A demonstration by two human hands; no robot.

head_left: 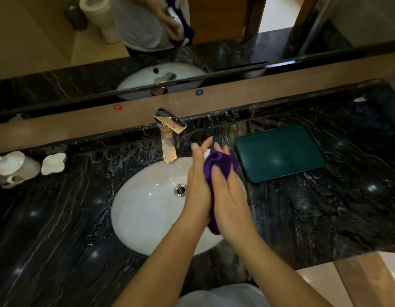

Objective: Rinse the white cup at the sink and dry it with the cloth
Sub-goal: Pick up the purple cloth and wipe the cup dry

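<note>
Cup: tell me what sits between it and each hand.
The purple cloth is wrapped round the cup, of which only a white sliver shows. The right hand touches only cloth; whether the left hand touches the cup directly can't be told.
</note>
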